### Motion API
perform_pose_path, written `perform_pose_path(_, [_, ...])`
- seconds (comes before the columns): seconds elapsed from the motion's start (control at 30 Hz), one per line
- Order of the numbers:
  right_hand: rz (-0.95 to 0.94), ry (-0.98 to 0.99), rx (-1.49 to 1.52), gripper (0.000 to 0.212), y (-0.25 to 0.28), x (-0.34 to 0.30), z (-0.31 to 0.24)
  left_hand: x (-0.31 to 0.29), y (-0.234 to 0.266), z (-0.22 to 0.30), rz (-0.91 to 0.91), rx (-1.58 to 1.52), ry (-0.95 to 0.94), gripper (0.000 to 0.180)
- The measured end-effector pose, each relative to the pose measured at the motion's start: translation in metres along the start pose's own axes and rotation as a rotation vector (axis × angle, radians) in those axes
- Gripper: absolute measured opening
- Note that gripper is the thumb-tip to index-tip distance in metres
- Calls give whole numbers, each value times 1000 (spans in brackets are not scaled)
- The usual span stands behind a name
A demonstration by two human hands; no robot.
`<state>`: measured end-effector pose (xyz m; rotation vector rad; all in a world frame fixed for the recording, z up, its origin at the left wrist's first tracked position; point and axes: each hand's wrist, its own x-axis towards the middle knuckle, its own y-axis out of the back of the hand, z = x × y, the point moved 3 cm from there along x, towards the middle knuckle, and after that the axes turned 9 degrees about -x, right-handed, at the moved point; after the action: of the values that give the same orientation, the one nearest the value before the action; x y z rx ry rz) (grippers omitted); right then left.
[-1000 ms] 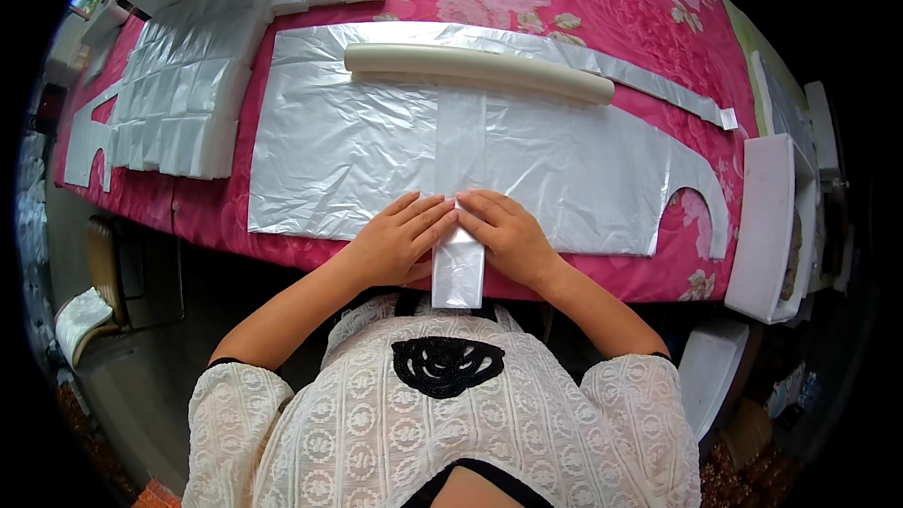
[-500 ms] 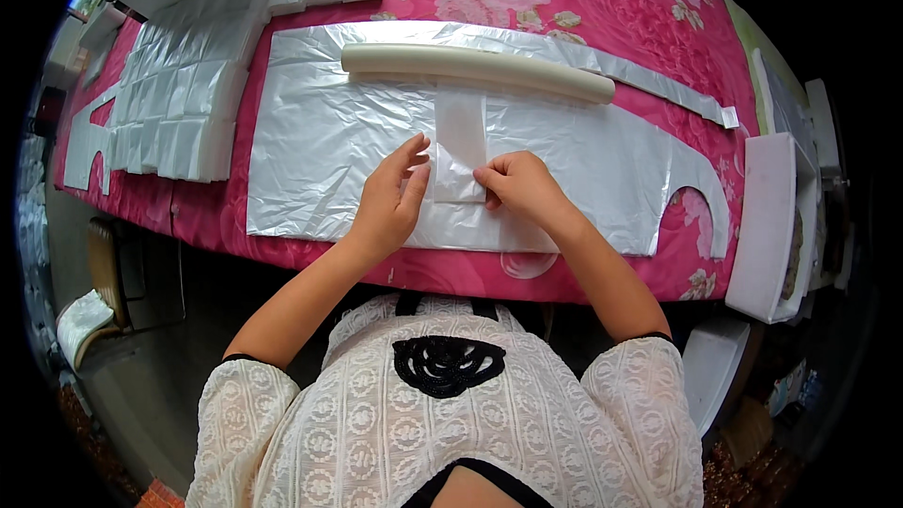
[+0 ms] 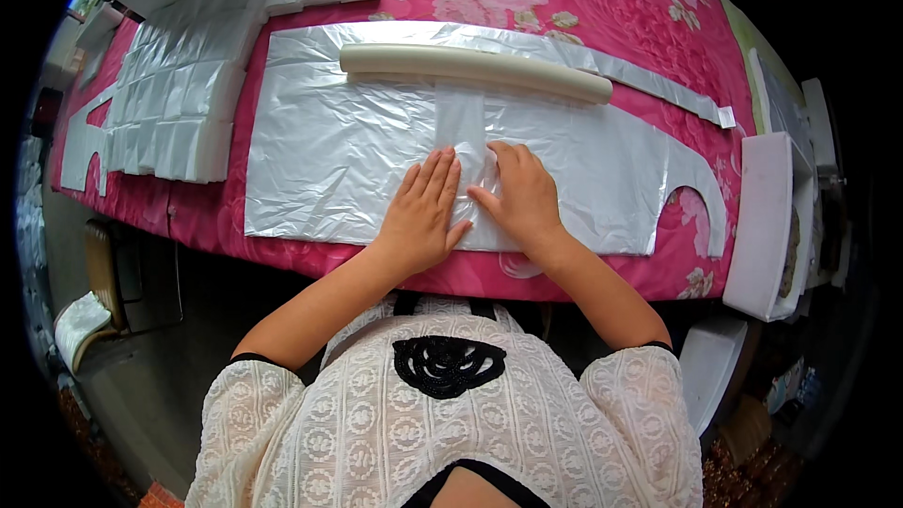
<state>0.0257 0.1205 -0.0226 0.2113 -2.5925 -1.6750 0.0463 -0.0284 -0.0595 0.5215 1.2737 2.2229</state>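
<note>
While the left hand (image 3: 425, 212) lies outstretched on plastic film (image 3: 324, 155), the right hand (image 3: 523, 198) curls loosely — hold unclear.

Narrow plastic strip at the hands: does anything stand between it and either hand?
Nothing visible does: the left hand and right hand are both at the narrow plastic strip; the pale roll lies beyond them.

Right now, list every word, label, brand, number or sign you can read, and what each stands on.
None can be read.
Silvery plastic sheet, pale roll, stacked packets: no print shows.
Pale item at far lower right: too small and blurred to tell.
</note>
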Motion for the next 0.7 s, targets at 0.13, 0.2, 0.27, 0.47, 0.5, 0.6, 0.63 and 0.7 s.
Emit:
perform_pose_path(0.13, [205,545,-210,58,-12,6,13,8,12,-4,40,1,-53,68])
perform_pose_path(0.2, [106,625,-159,56,-12,14,20,12,16,-6,68,-5,-77,65])
perform_pose_path(0.27, [59,612,-83,51,-9,20,24,16,19,-4,50,-11,-68,64])
perform_pose_path(0.47, [0,550,53,39,-7,31,27,24,16,-10,19,178,-158,57])
perform_pose_path(0.5, [32,554,57,39,-9,31,28,24,15,-11,21,217,-180,55])
perform_pose_path(0.6, [124,565,59,38,-15,31,30,23,10,-18,109,264,-271,50])
perform_pose_path(0.63, [153,567,53,38,-15,29,28,22,10,-18,99,209,-271,49])
perform_pose_path(0.7, [177,584,50,36,-14,25,25,18,15,-17,79,98,-269,47])
